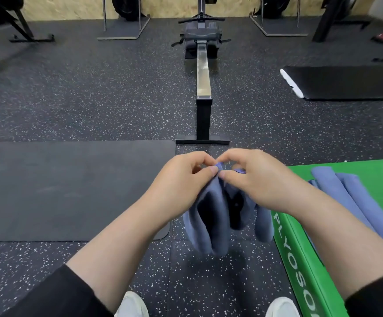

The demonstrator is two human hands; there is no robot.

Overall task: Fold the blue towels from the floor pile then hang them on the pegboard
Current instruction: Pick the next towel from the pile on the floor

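A blue towel [211, 216] hangs in loose folds above the speckled floor, straight in front of me. My left hand [183, 177] and my right hand [252, 177] meet at its top, and each pinches the upper edge between thumb and fingers. The towel's lower end dangles free, clear of the floor. Two or three more blue towels [339, 191], folded into long strips, lie on the green plyo box [300, 255] to my right. No pegboard is in view.
A dark exercise mat [71, 188] lies on the floor at my left. A rowing machine [203, 88] stretches away ahead of me. Another black mat [346, 83] sits far right, metal stands [122, 26] along the back wall. My white shoes [132, 305] show at the bottom.
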